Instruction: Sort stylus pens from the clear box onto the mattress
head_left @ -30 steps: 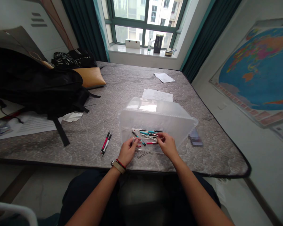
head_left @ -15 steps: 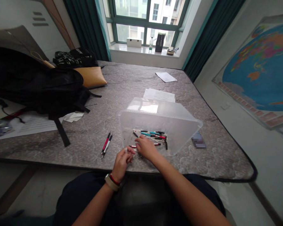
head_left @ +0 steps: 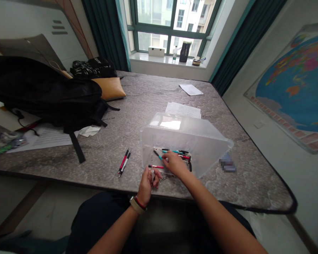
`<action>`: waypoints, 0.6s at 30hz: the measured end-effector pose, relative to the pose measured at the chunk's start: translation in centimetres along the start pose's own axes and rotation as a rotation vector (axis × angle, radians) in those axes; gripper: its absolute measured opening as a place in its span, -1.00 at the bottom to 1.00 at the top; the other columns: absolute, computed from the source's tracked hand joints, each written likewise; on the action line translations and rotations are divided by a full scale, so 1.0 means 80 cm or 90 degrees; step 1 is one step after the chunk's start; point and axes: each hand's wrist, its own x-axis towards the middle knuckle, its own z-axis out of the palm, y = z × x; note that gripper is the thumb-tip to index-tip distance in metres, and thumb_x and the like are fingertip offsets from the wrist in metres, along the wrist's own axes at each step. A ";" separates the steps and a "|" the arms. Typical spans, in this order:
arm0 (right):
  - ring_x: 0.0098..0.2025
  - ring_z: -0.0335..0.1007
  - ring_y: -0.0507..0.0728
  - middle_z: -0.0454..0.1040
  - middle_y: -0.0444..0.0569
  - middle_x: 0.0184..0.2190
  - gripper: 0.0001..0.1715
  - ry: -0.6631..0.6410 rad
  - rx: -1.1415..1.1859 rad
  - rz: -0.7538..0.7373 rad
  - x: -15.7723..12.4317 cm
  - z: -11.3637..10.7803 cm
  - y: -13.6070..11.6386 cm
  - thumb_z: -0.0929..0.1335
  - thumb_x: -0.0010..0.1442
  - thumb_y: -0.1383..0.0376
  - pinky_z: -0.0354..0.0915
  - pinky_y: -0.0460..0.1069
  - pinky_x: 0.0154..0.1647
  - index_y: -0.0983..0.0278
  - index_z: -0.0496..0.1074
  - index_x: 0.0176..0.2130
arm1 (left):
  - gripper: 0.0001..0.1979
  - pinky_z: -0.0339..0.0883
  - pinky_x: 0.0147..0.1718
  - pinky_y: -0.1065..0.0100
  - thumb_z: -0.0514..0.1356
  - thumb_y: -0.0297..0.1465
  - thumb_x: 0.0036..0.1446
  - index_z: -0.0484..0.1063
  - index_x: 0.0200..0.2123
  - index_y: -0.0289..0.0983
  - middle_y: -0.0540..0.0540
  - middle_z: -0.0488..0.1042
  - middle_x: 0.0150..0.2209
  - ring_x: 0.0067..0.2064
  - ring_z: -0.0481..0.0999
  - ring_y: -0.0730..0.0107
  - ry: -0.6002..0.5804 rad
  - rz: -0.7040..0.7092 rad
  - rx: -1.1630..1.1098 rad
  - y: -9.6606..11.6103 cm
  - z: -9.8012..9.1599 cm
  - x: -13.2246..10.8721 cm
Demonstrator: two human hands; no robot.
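Observation:
A clear plastic box lies on its side, its opening toward me, with several pens loose inside. My left hand is closed around a slim white pen-like thing, held upright at the box's near left edge. Inside the opening is my right hand, fingers bent and closed at the end of a teal-and-black pen; the fingertips are partly hidden. Just beneath it lies a red pen. To the left, a pink-and-black pen and a white-and-black pen lie side by side.
The box stands on a grey quilted mattress. A black backpack and a tan pouch are at the left. Papers lie behind the box, and a pixelated item lies to its right.
The view has shifted slightly, so everything sits further right. My left hand now shows the white pen-like thing upright. My right hand has moved a little rightward within the box, uncovering the teal pen's end.

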 end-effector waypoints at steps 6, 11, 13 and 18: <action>-0.05 0.44 0.16 0.45 0.11 -0.05 -0.66 -0.127 -0.142 -0.103 0.062 0.009 -0.050 0.26 0.26 0.37 0.26 -0.06 -0.08 0.25 0.47 0.00 | -0.38 0.09 -0.61 0.45 -0.12 0.13 0.16 0.37 -0.49 -0.28 0.09 0.09 -0.70 -0.63 0.07 0.51 0.028 -0.007 -0.003 -0.016 0.002 0.007; -0.07 0.46 0.19 0.50 0.15 -0.11 -0.75 -0.221 -0.209 -0.165 0.094 0.005 -0.052 0.30 0.22 0.36 0.29 -0.05 -0.13 0.31 0.54 -0.14 | -0.39 0.08 -0.65 0.46 -0.13 0.10 0.18 0.37 -0.48 -0.28 0.10 0.10 -0.71 -0.66 0.07 0.52 0.038 -0.003 -0.007 -0.021 0.001 0.013; -0.09 0.47 0.18 0.50 0.15 -0.12 -0.75 -0.237 -0.217 -0.180 0.096 0.006 -0.051 0.30 0.23 0.37 0.30 -0.06 -0.14 0.32 0.55 -0.16 | -0.40 0.09 -0.65 0.46 -0.14 0.08 0.19 0.38 -0.48 -0.28 0.09 0.10 -0.71 -0.66 0.07 0.52 0.033 -0.002 -0.001 -0.022 0.001 0.014; -0.09 0.47 0.14 0.50 0.12 -0.09 -0.71 -0.208 -0.224 -0.184 0.096 -0.001 -0.042 0.27 0.25 0.39 0.29 -0.08 -0.14 0.32 0.49 -0.08 | -0.43 0.10 -0.64 0.46 -0.13 0.03 0.20 0.39 -0.47 -0.29 0.09 0.10 -0.70 -0.65 0.07 0.51 0.032 0.004 0.013 -0.025 0.003 0.011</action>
